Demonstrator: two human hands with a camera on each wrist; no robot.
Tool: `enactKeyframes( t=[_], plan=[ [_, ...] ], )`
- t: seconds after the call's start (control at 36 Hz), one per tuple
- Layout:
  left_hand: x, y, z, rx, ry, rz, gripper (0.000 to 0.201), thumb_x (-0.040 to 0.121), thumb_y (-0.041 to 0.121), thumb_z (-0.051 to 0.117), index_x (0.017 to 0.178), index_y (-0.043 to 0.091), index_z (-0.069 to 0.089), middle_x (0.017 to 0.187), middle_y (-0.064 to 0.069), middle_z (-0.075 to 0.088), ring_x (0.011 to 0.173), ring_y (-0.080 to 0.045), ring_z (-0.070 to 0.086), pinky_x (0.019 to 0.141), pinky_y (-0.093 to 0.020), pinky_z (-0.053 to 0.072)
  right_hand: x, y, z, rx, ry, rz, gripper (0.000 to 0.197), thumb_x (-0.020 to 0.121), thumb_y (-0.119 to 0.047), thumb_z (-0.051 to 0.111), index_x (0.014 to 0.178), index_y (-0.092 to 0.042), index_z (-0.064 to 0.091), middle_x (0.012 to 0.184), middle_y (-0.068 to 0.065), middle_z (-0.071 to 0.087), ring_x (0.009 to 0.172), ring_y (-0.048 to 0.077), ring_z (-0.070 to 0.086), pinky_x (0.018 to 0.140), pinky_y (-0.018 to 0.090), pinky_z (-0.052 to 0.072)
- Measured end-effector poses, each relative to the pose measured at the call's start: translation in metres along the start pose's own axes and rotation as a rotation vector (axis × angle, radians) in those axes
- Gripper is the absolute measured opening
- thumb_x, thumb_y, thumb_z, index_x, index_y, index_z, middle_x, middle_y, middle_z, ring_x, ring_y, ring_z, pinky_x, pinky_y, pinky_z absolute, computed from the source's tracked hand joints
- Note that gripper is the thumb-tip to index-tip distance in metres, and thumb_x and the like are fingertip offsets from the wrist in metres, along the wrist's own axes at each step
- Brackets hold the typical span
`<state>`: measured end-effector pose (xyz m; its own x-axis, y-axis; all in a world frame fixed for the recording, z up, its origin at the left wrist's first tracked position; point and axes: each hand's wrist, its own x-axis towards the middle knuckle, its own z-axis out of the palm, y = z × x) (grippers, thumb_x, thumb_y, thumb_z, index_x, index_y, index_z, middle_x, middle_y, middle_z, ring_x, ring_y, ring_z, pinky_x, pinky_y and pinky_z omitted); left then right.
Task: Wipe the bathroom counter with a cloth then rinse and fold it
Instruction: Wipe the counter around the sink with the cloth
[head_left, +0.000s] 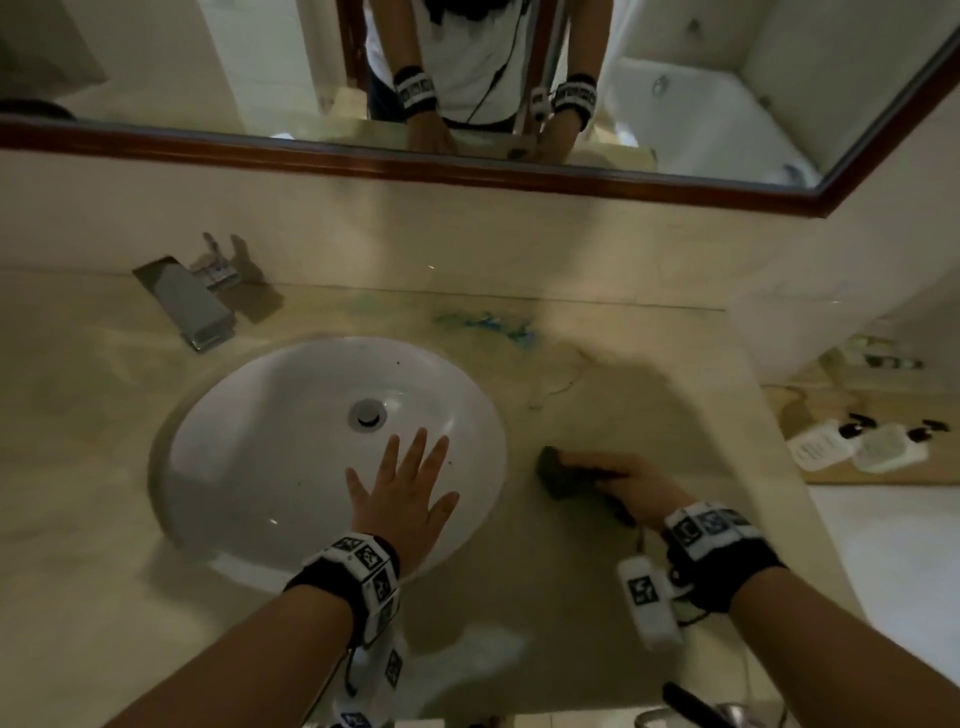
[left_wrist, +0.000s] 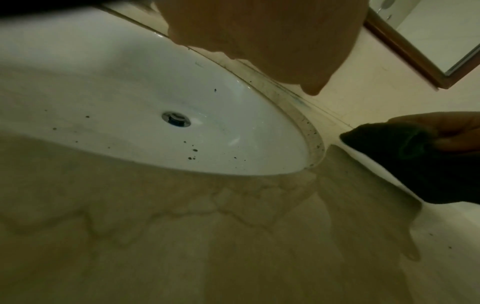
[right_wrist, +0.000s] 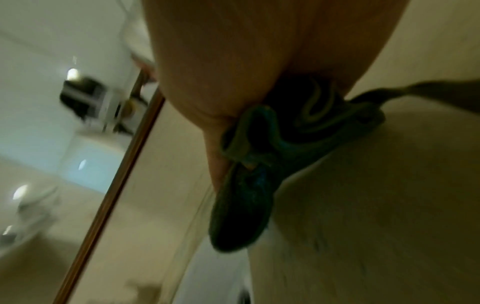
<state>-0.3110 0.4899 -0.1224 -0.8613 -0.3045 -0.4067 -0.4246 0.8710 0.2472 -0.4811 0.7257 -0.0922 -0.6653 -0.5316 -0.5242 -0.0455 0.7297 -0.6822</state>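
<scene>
Dark green cloth (head_left: 563, 475): its rear portion is hidden beneath the right hand (head_left: 631, 483); in the right wrist view motion blur smears the mirror reflection. Small white bottles (head_left: 852, 447), right of the beige marble counter (head_left: 623, 374): labels too small to read.

The dark green, bunched-up cloth (head_left: 558, 475) lies lower right of centre on the beige marble surface (head_left: 597, 395), just right of the basin.
</scene>
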Motion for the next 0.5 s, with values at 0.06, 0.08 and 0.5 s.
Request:
enactKeyframes(
  t=[0.06, 0.08, 0.5],
  plan=[
    [0.002, -0.004, -0.002, 0.002, -0.001, 0.02, 0.063, 0.095, 0.06, 0.014, 0.143, 0.044, -0.023, 0.154, 0.014, -0.026, 0.145, -0.02, -0.018, 0.111, -0.066, 0.001, -0.006, 0.006, -0.016, 0.099, 0.166, 0.081, 0.051, 0.096, -0.001, 0.039, 0.115, -0.043, 0.059, 0.126, -0.001, 0.053, 0.097, 0.02, 0.055, 0.083, 0.026, 0.045],
    [0.003, -0.007, -0.003, 0.003, -0.003, 0.029, 0.062, 0.095, 0.06, 0.013, 0.142, 0.044, -0.023, 0.154, 0.014, -0.027, 0.145, -0.02, -0.018, 0.111, -0.066, 0.001, -0.009, 0.01, -0.021, 0.111, 0.265, 0.118, 0.05, 0.096, -0.003, 0.038, 0.118, -0.043, 0.058, 0.127, -0.001, 0.05, 0.101, 0.023, 0.054, 0.085, 0.029, 0.046],
    [0.014, -0.052, -0.011, -0.023, -0.013, 0.134, 0.063, 0.094, 0.061, 0.016, 0.145, 0.045, -0.018, 0.155, 0.015, -0.025, 0.145, -0.019, -0.018, 0.113, -0.062, -0.001, 0.004, 0.041, 0.055, -0.335, 0.725, 0.347, 0.056, 0.093, -0.016, 0.049, 0.146, -0.009, 0.032, 0.154, 0.01, 0.029, 0.141, 0.032, 0.027, 0.116, 0.043, 0.025]
  ],
)
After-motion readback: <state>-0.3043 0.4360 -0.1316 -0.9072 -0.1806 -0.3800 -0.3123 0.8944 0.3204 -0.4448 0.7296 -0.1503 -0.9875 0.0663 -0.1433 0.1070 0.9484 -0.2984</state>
